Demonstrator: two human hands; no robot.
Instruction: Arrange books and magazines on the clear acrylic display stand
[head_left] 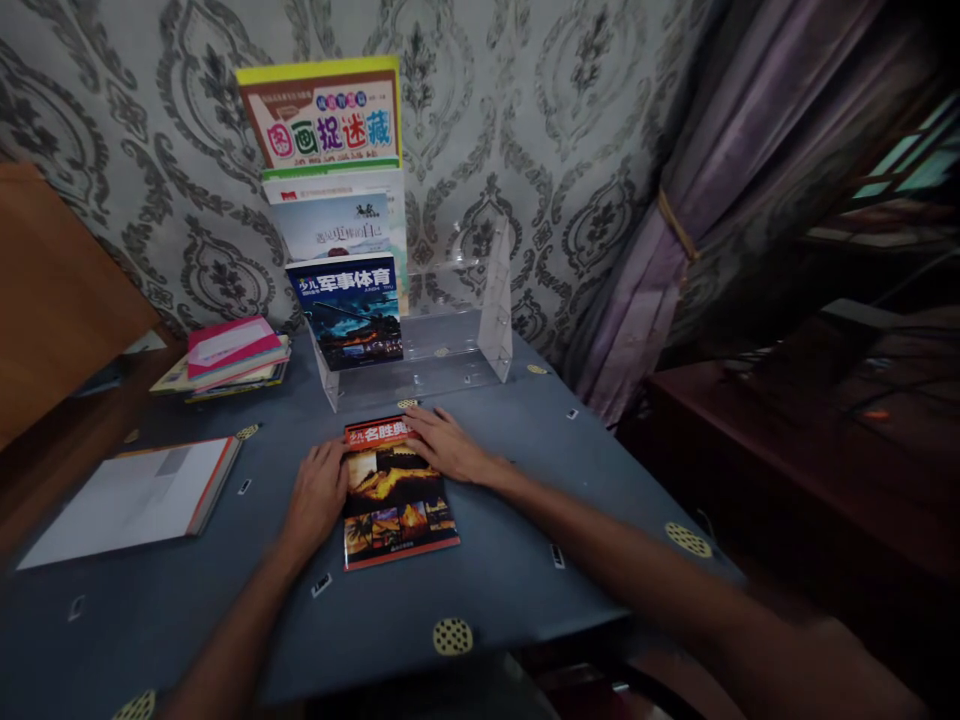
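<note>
A book with a red-and-black cover (401, 490) and photos of landmarks lies flat on the blue-grey tabletop, front up. Along its left edge rests my left hand (319, 495), fingers stretched forward and touching the edge. My right hand (450, 445) lies over the book's top right corner with its fingers extended and covers part of the title. Just beyond stands a clear tiered book rack (442, 375). On its left side lean a dark blue military book (352, 315), a pale-covered book (334, 228) and a tall yellow-edged picture book (324, 120).
At the left lies a thick white book (139, 495) with an orange edge. Behind it is a small stack of books topped by a pink one (232, 345). A brown panel (64, 300) rises at far left. A purple curtain (637, 290) and dark red furniture (750, 450) are at right.
</note>
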